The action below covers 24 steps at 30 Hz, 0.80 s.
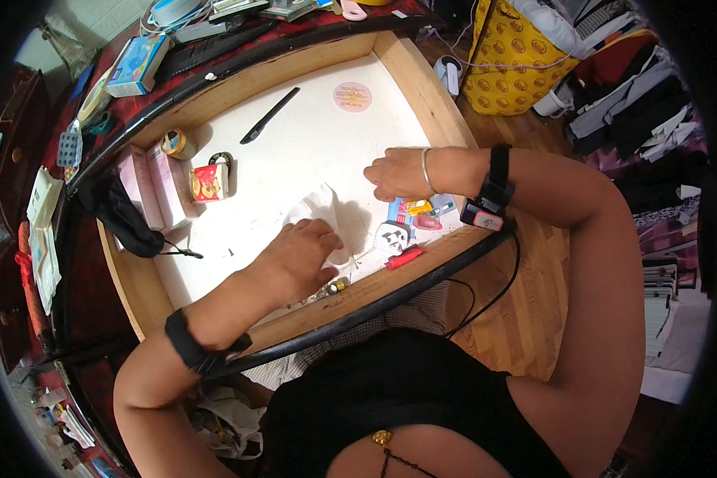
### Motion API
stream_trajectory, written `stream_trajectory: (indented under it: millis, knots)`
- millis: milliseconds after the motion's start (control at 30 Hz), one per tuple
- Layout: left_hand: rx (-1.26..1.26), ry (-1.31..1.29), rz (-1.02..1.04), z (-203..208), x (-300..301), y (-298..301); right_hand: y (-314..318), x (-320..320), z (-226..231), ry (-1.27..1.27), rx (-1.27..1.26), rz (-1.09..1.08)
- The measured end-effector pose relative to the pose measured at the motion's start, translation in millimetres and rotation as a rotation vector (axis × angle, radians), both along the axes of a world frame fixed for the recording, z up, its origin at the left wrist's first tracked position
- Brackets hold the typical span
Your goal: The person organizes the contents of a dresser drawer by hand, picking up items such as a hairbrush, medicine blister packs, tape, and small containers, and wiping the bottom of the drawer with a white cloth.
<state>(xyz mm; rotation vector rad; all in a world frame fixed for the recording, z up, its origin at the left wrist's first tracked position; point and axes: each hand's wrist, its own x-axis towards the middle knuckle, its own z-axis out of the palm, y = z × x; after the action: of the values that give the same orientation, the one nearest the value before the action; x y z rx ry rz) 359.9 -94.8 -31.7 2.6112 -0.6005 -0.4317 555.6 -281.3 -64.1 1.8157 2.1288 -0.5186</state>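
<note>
1. The white tissue [321, 201] is near the middle of the drawer [434, 103].
2. The left hand [296, 253] covers its near end with bent fingers; I cannot tell whether they grip it.
3. The right hand [402, 172], fingers curled, is in the drawer's right part; I cannot tell whether it holds anything.
4. At the drawer's left side are pink boxes [170, 185].
</note>
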Motion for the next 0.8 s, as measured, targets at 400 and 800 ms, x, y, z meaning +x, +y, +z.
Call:
stream_trajectory:
  millis: [400, 800]
  knots:
    - [-0.157, 0.013, 0.269, 49.5, -34.2, 51.6, 8.6, 26.1, 76.9, 0.428, 0.018, -0.530]
    - [-0.979, 0.377, 0.701, 26.9, -16.8, 37.6, 66.3, -35.1, 81.1, 1.028, 0.325, -0.604]
